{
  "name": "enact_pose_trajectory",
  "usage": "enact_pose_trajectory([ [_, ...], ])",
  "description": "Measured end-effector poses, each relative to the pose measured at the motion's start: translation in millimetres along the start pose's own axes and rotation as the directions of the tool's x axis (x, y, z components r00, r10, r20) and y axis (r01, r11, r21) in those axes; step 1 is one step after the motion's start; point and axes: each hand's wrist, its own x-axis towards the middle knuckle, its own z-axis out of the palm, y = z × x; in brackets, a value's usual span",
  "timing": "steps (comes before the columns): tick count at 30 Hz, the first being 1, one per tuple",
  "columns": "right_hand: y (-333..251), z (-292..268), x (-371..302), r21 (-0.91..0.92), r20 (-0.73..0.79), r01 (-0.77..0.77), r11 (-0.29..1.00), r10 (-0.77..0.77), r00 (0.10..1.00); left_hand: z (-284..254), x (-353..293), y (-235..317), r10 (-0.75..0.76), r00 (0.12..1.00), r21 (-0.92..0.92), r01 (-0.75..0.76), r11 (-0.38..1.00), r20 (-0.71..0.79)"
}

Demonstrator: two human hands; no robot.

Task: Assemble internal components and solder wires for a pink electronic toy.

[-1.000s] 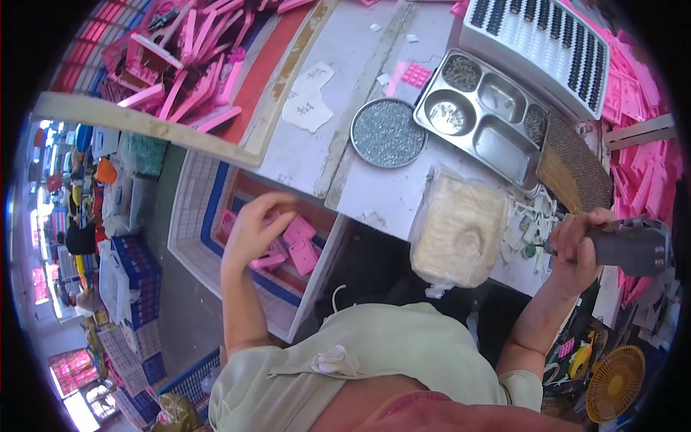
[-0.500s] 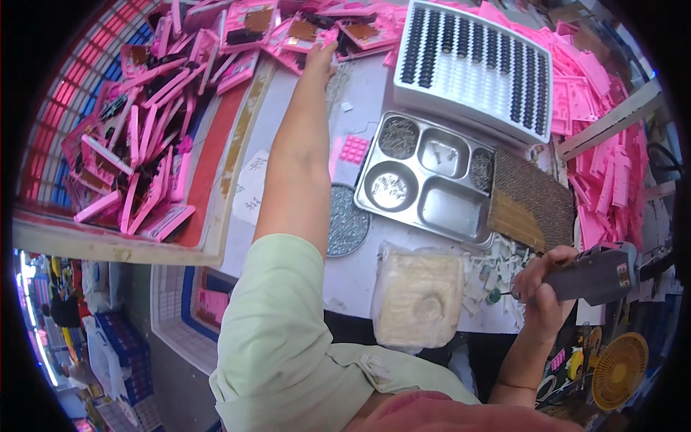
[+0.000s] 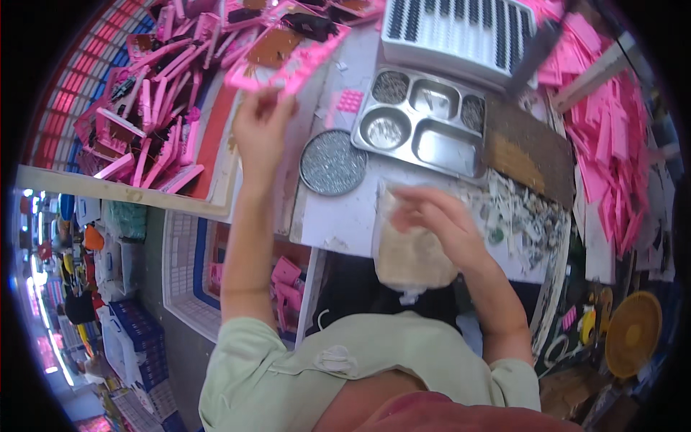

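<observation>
My left hand (image 3: 263, 129) grips the near edge of a pink plastic casing (image 3: 308, 65), lifted beside the heap at the upper left. Inside the casing are a brown board and a black part. My right hand (image 3: 435, 219) hovers over a beige pad (image 3: 414, 259) wrapped in clear plastic. Its fingers are stretched out, slightly blurred, with nothing in them. A dark powered screwdriver (image 3: 536, 57) hangs at the upper right, apart from my hand.
More pink casings (image 3: 147, 115) fill a basket on the left. A round dish (image 3: 333, 162) of small metal parts and a steel compartment tray (image 3: 450, 144) stand mid-table. Behind is a white rack (image 3: 453, 43) with black pieces. White plastic bits (image 3: 529, 223) and pink parts (image 3: 604, 151) lie right.
My left hand has drawn back from the far heap with a pink casing. My right hand has let go of the screwdriver and moved left over the pad. The screwdriver now hangs higher up.
</observation>
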Motion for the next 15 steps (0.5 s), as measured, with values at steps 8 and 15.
enact_pose_trajectory([
  [8,39,24,1,0.381,-0.347,0.129,0.915,0.012,0.938,18,-242,66,-0.205,0.855,0.014,0.225,0.974,0.477],
  [15,44,-24,-56,0.105,-0.371,-0.119,0.987,0.150,0.917,29,-235,40,0.226,0.698,0.219,-0.487,0.846,0.679],
])
